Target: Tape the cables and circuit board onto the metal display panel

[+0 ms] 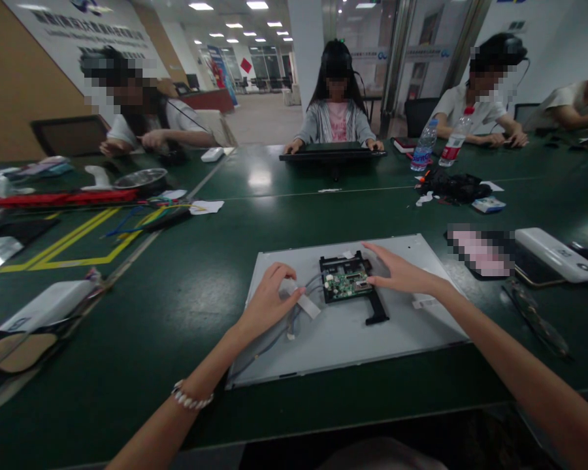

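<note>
A grey flat display panel (402, 326) lies back-side up on the table in front of me. On it sits a black plastic bracket (377, 310) carrying a green circuit board (345, 285). My left hand (269, 300) is left of the board, thumb and fingers pinched on a white strip (308, 307) beside grey cables (314, 284) that run to the board. My right hand (402, 273) reaches in from the right, fingers stretched and spread around the bracket's right side. Its thumb tip touches or hovers just over the board's edge; I cannot tell which.
Phones, a white power bank (558, 253) and glasses (536, 320) lie to the right. Another white device (49, 303) is at left, near yellow tape (73, 241). Bottles (424, 147) stand farther back. Several people sit around the green table (191, 287), one behind a black panel (333, 155).
</note>
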Demonstrator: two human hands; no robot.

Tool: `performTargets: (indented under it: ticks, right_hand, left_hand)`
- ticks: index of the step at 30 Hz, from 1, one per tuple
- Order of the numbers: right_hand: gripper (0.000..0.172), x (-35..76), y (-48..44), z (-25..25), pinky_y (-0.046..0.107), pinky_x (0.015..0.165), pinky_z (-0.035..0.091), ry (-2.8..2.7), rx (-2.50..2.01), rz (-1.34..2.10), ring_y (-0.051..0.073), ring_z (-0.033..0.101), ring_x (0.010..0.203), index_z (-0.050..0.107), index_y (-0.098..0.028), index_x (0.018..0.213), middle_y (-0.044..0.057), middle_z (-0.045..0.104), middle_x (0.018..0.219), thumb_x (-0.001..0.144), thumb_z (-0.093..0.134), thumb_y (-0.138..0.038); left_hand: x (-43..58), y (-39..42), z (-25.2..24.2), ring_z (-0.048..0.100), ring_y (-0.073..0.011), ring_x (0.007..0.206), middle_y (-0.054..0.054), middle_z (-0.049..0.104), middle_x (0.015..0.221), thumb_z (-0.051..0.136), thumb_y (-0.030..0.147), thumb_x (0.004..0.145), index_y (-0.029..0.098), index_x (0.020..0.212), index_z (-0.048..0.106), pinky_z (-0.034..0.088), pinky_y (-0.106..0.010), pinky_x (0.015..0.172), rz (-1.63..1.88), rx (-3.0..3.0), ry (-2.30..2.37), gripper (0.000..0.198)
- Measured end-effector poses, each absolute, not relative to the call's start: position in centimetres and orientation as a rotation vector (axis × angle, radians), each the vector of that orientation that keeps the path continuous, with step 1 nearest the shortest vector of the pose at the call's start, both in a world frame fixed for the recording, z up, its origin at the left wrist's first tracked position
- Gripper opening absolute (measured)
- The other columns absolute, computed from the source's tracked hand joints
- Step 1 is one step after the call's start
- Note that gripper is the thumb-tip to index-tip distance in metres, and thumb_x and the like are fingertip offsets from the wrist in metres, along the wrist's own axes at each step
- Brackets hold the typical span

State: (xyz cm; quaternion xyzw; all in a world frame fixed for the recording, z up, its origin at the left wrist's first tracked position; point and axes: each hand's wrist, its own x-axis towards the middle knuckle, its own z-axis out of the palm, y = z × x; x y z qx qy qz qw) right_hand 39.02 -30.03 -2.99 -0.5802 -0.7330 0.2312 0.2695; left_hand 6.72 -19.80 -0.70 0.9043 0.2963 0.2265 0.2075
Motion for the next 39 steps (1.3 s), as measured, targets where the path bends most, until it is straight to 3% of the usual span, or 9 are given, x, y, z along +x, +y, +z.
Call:
performTargets:
  ticks: [5,10,13,19,23,26,29,34,39]
  right_hand:
    - [0.087,40.3,-31.7,-3.3,0.055,0.113,0.027,-2.016,-1.578,0.561,0.030,0.029,0.141,0.014,-0.028,0.153,0.012,0.026,0.157,0.084,0.060,-0.053]
    - [0.091,40.2,-32.5,-3.4,0.054,0.113,0.028,-2.066,-1.585,0.561,0.031,0.029,0.142,0.012,-0.028,0.154,0.012,0.024,0.158,0.083,0.062,-0.054]
    - [0.091,39.9,-32.6,-3.4,0.054,0.113,0.027,-2.088,-1.612,0.518,0.031,0.026,0.143,0.012,-0.028,0.154,0.011,0.023,0.158,0.082,0.061,-0.056]
    - [0.078,42.0,-34.3,-3.5,0.059,0.113,0.026,-2.001,-1.820,0.435,0.034,0.019,0.145,0.018,-0.032,0.153,0.008,0.023,0.159,0.088,0.052,-0.059]
    - [0.068,44.8,-36.2,-4.4,0.056,0.114,0.026,-1.795,-1.921,0.370,0.032,0.025,0.143,0.019,-0.029,0.152,0.008,0.027,0.157,0.094,0.040,-0.056]
    - [0.065,46.2,-37.6,-5.4,0.053,0.114,0.028,-1.665,-1.959,0.330,0.030,0.032,0.140,0.023,-0.024,0.151,0.012,0.034,0.154,0.095,0.035,-0.054]
    - [0.064,46.6,-38.6,-6.2,0.053,0.113,0.030,-1.616,-1.989,0.303,0.030,0.036,0.138,0.027,-0.021,0.150,0.013,0.038,0.151,0.095,0.037,-0.054]
    - [0.057,46.4,-39.1,-7.4,0.054,0.112,0.032,-1.655,-1.991,0.202,0.031,0.041,0.135,0.040,-0.021,0.142,0.014,0.046,0.145,0.094,0.041,-0.051]
    - [0.053,46.3,-39.1,-8.0,0.055,0.111,0.033,-1.678,-1.982,0.138,0.032,0.040,0.136,0.046,-0.021,0.138,0.013,0.048,0.143,0.093,0.043,-0.049]
  left_hand:
    - [7.1,-19.2,-0.6,0.043,-0.0270,0.122,-0.009,0.050,0.125,0.057,0.033,0.087,0.024,0.120,0.045,0.038,-0.045,0.102,0.648,2.510,0.859,0.036]
    - [9.2,-19.4,-0.2,0.032,-0.0300,0.137,-0.013,0.032,0.150,0.060,0.040,0.084,0.025,0.146,0.024,0.029,-0.049,0.110,0.451,2.463,0.729,0.073]
    - [10.7,-19.6,0.0,0.032,-0.0339,0.137,-0.018,0.027,0.152,0.064,0.043,0.079,0.022,0.150,0.019,0.028,-0.052,0.111,0.345,2.425,0.686,0.086]
    - [12.6,-19.2,0.1,0.035,-0.0379,0.135,-0.022,0.032,0.150,0.068,0.046,0.072,0.015,0.150,0.022,0.033,-0.054,0.107,0.270,2.486,0.699,0.095]
    - [12.7,-18.6,0.2,0.035,-0.0385,0.135,-0.021,0.033,0.150,0.067,0.053,0.071,0.015,0.150,0.022,0.031,-0.054,0.106,0.203,2.573,0.717,0.098]
    - [12.2,-17.7,0.7,0.034,-0.0357,0.135,-0.020,0.033,0.150,0.060,0.057,0.078,0.014,0.149,0.026,0.029,-0.051,0.108,0.159,2.640,0.706,0.090]
    - [11.1,-16.6,1.8,0.041,-0.0302,0.131,-0.017,0.045,0.142,0.050,0.055,0.087,0.014,0.139,0.043,0.030,-0.044,0.108,0.131,2.685,0.708,0.067]
    - [8.8,-15.6,3.1,0.058,-0.0233,0.108,-0.012,0.062,0.121,0.055,0.047,0.082,0.015,0.125,0.057,0.043,-0.033,0.094,-0.078,2.583,0.822,0.054]
    - [8.1,-15.8,2.1,0.064,-0.0182,0.089,-0.006,0.071,0.098,0.051,0.032,0.083,0.017,0.102,0.070,0.047,-0.027,0.081,-0.088,2.505,0.860,0.031]
